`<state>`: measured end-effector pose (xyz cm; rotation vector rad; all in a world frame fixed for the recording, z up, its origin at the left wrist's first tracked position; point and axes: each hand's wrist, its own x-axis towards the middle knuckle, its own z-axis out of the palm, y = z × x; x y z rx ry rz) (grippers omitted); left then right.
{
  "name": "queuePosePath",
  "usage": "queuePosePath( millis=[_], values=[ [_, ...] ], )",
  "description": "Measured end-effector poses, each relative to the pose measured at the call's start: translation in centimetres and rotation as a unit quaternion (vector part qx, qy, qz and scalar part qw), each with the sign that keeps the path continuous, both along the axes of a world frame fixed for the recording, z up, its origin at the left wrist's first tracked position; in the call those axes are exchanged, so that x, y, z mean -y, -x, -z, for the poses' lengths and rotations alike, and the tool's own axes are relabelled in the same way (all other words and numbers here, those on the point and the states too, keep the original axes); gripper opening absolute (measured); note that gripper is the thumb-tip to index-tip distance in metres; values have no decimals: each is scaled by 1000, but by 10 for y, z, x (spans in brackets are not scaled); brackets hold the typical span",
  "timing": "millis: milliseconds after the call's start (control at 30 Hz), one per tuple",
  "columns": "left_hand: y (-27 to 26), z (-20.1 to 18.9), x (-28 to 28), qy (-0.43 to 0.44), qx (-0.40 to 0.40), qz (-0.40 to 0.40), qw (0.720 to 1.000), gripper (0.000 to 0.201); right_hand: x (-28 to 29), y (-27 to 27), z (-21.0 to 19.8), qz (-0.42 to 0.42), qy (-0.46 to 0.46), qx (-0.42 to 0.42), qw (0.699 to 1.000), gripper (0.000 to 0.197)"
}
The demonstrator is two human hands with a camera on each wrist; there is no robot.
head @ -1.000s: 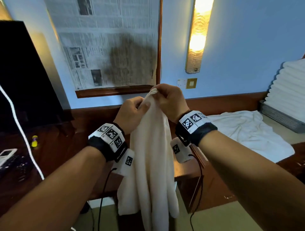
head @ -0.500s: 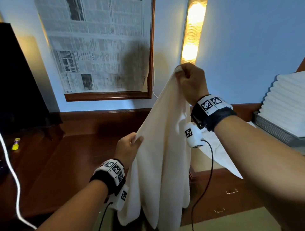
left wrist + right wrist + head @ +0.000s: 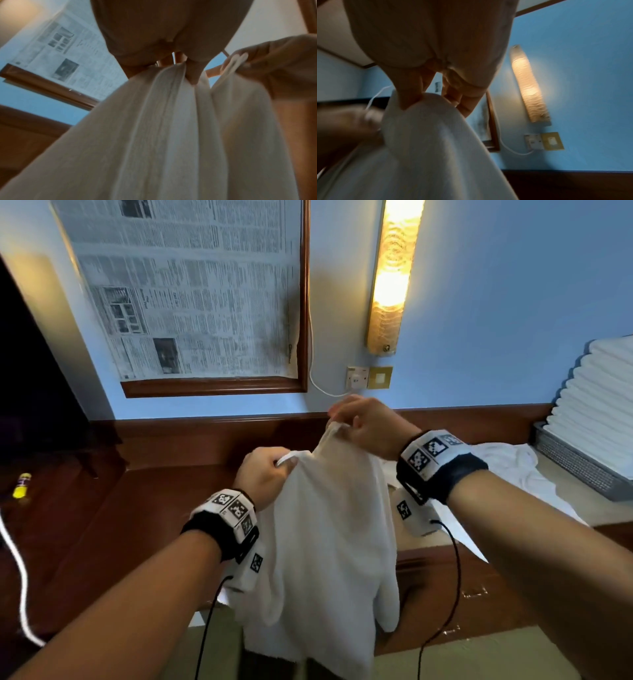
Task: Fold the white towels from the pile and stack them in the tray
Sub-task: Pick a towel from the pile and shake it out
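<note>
since half a second ago the right hand (image 3: 368, 428) has dropped from high by the lamp (image 3: 390, 278), and the left hand (image 3: 263, 474) has risen, so both now pinch the top edge of the towel (image 3: 329, 529) close together, fingers curled on the cloth; it hangs in front of the desk (image 3: 113, 518). at 3 o'clock the tray (image 3: 579, 465) holds a stack (image 3: 603, 402) of folded towels. the pile (image 3: 507, 463) lies just left of it. a newspaper (image 3: 191, 285) hangs at 11 o'clock.
</note>
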<state>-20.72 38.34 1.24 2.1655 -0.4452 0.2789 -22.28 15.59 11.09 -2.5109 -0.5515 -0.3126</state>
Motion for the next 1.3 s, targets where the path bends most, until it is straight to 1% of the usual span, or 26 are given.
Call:
queuePosePath(
  millis=[33, 67, 100, 167, 233, 267, 333, 367, 433, 467, 533, 633, 733, 833, 867, 900, 933, 967, 1000, 1033, 1067, 1100, 1167, 1233, 1300],
  values=[
    [-3, -7, 6, -2, 1, 18, 1000, 35, -11, 3, 14, -44, 39, -41, 997, 16],
    [-4, -14, 11, 6, 2, 37, 999, 26, -20, 3, 28, -79, 64, -57, 993, 17],
    [-4, -20, 15, 20, 6, 49, 999, 19, -27, 2, 40, -102, 73, -45, 991, 17],
    [-2, -26, 15, 38, 37, 47, 997, 16, -36, 0, 50, -95, 73, -1, 993, 18],
    [2, -25, 6, 26, 84, 15, 996, 20, -41, -4, 45, -83, 54, 47, 994, 20],
    [5, -20, -1, 12, 94, -17, 995, 23, -45, -6, 40, -80, 49, 72, 993, 19],
    [13, -5, -17, -16, 84, -105, 991, 28, -55, -10, 29, -63, 29, 113, 991, 17],
    [19, 6, -25, -18, 78, -148, 986, 30, -59, -14, 23, -49, 1, 129, 990, 17],
    [30, 27, -40, 3, 72, -202, 977, 30, -65, -21, 9, -16, -56, 151, 987, 17],
    [33, 36, -47, 11, 66, -219, 973, 27, -66, -23, 0, 2, -65, 157, 985, 17],
    [38, 51, -61, 0, 46, -237, 970, 18, -70, -29, -14, 29, -76, 174, 981, 17],
    [42, 66, -80, -23, 31, -244, 969, 19, -75, -33, -29, 61, -109, 183, 975, 15],
    [47, 70, -105, -27, -8, -225, 974, 16, -75, -37, -37, 102, -113, 165, 975, 14],
    [53, 69, -135, -61, -52, -192, 978, 18, -71, -40, -39, 143, -115, 144, 972, 14],
    [55, 69, -144, -52, -61, -183, 980, 22, -70, -39, -37, 157, -110, 138, 972, 14],
    [57, 67, -151, -23, -67, -179, 981, 26, -69, -38, -36, 171, -99, 133, 971, 16],
    [58, 64, -158, 16, -64, -178, 982, 26, -67, -37, -33, 184, -85, 126, 971, 18],
    [59, 61, -163, 50, -58, -186, 980, 20, -64, -35, -30, 200, -71, 117, 970, 21],
    [59, 58, -168, 65, -51, -197, 977, 13, -59, -33, -25, 220, -61, 102, 968, 23],
    [59, 54, -173, 62, -43, -203, 976, 11, -54, -32, -19, 244, -49, 84, 965, 25],
    [58, 49, -177, 46, -39, -196, 979, 15, -48, -30, -14, 270, -39, 65, 960, 25],
    [57, 42, -180, 27, -39, -170, 984, 18, -42, -28, -8, 295, -27, 43, 954, 25],
    [61, 24, -183, 6, -49, -86, 995, 22, -34, -19, 1, 331, -8, -3, 944, 23],
    [65, 6, -182, 18, -39, -5, 999, 27, -30, -11, 11, 355, 2, -37, 934, 24],
    [67, -3, -182, 21, -18, 49, 998, 26, -29, -5, 19, 367, -2, -60, 928, 24]
  ],
)
